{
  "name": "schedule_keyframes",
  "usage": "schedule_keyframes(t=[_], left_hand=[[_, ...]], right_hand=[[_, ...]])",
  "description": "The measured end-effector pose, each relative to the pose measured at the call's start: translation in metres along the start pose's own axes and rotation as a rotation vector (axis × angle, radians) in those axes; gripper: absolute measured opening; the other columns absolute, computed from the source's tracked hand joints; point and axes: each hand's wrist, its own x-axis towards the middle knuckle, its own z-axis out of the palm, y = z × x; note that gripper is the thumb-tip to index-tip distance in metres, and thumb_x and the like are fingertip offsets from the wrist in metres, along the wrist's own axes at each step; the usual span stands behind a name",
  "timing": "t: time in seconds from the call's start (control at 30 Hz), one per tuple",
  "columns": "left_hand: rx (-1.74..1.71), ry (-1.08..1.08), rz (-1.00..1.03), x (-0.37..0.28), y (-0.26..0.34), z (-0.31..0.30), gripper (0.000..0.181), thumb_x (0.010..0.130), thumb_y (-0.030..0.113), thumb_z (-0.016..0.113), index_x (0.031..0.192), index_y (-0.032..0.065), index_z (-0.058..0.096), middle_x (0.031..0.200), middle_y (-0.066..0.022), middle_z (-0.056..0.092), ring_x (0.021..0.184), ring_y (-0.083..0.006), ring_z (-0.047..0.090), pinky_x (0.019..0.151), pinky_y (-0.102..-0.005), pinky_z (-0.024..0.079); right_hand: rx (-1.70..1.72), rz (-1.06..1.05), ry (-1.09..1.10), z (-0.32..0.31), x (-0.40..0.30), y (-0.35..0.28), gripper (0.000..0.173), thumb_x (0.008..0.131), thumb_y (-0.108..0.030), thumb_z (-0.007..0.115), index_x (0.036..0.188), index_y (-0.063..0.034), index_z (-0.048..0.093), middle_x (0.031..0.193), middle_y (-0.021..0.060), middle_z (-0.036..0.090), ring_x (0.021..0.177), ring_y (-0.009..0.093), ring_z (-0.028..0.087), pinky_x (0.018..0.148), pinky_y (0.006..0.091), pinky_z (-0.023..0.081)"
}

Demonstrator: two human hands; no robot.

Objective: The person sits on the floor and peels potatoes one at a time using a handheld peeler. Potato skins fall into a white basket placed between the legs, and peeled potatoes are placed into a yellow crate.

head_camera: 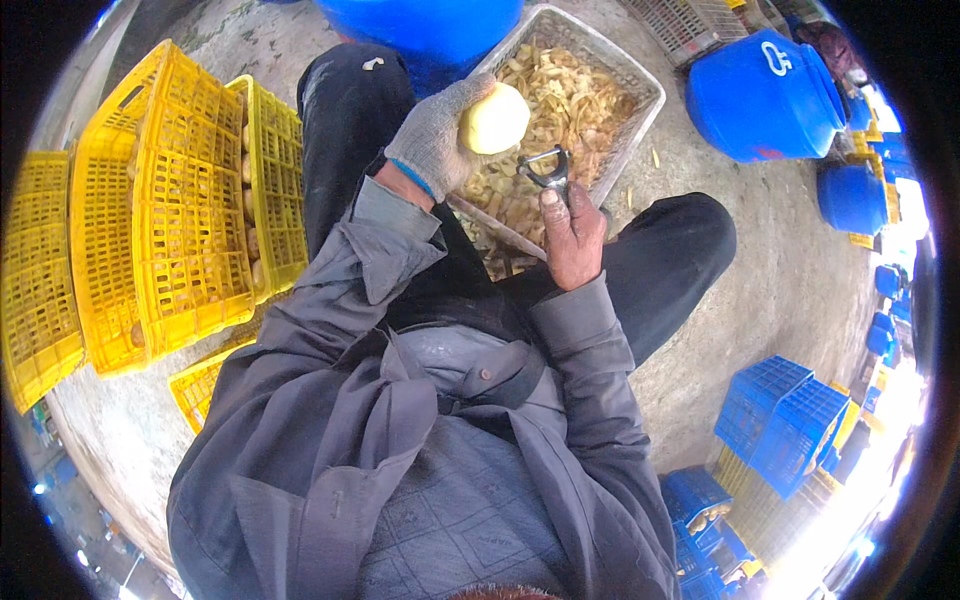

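My left hand (442, 131), in a grey knit glove with a blue cuff edge, holds a peeled, pale yellow potato (495, 118). Bare and just to the right, my right hand (571, 232) grips a Y-shaped peeler (546, 166), its blade end close to the potato but apart from it. Beneath both hands, between my legs, a pale plastic crate (637, 127) holds a heap of potato peelings (574, 90). Brownish potatoes are partly visible through the yellow crates (191, 217) to the left.
A large blue plastic tub (427, 26) stands beyond my knee. A blue barrel (757, 97) lies at upper right, near a greyish crate (686, 26). Stacked blue crates (780, 420) stand at lower right. Another yellow crate (202, 382) is near my left side, on the concrete floor (780, 292).
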Motion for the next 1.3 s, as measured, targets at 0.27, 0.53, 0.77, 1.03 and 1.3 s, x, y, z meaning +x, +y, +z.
schedule_keyframes(t=[0.27, 0.53, 0.77, 1.03, 1.3], left_hand=[[-0.022, -0.008, 0.004, -0.002, -0.003, -0.002, 0.035, 0.095, 0.030, 0.064, 0.117, 0.0024, 0.063, 0.108, -0.0144, 0.069, 0.099, -0.0280, 0.068, 0.077, -0.0414, 0.061], [0.110, 0.068, 0.142, 0.021, -0.016, -0.024, 0.033, 0.095, 0.029, 0.064, 0.116, 0.0035, 0.063, 0.106, -0.0132, 0.070, 0.097, -0.0271, 0.069, 0.084, -0.0410, 0.059], [0.015, 0.061, 0.139, 0.005, -0.013, -0.001, 0.034, 0.090, 0.011, 0.069, 0.122, 0.0029, 0.060, 0.113, -0.0129, 0.068, 0.107, -0.0247, 0.067, 0.093, -0.0369, 0.057], [0.206, -0.010, 0.281, 0.017, -0.024, -0.024, 0.050, 0.082, -0.008, 0.071, 0.129, -0.0002, 0.056, 0.123, -0.0138, 0.064, 0.112, -0.0230, 0.065, 0.099, -0.0346, 0.054], [0.198, 0.250, 0.232, 0.011, -0.016, 0.012, 0.032, 0.091, 0.025, 0.071, 0.114, 0.0026, 0.068, 0.102, -0.0086, 0.071, 0.087, -0.0191, 0.071, 0.080, -0.0300, 0.058]], right_hand=[[-0.029, 0.011, -0.010, 0.011, -0.001, 0.004, 0.043, 0.095, -0.035, 0.064, 0.099, 0.0075, 0.061, 0.083, 0.0210, 0.062, 0.076, 0.027, 0.059, 0.072, 0.0403, 0.048], [0.024, 0.028, -0.031, 0.017, 0.004, 0.010, 0.049, 0.094, -0.043, 0.065, 0.096, 0.0062, 0.060, 0.079, 0.0188, 0.060, 0.073, 0.023, 0.055, 0.068, 0.0399, 0.047], [-0.024, 0.037, -0.025, 0.019, 0.011, 0.011, 0.051, 0.094, -0.044, 0.065, 0.097, 0.0069, 0.060, 0.081, 0.0225, 0.061, 0.073, 0.028, 0.058, 0.069, 0.0426, 0.048], [-0.016, 0.044, -0.018, 0.025, 0.019, 0.021, 0.047, 0.094, -0.041, 0.066, 0.102, 0.0056, 0.061, 0.087, 0.0198, 0.063, 0.079, 0.027, 0.059, 0.073, 0.0406, 0.049], [-0.090, 0.088, 0.024, 0.017, 0.021, 0.009, 0.035, 0.095, -0.030, 0.069, 0.104, 0.0024, 0.062, 0.082, 0.0077, 0.063, 0.077, 0.014, 0.054, 0.071, 0.0334, 0.049]])
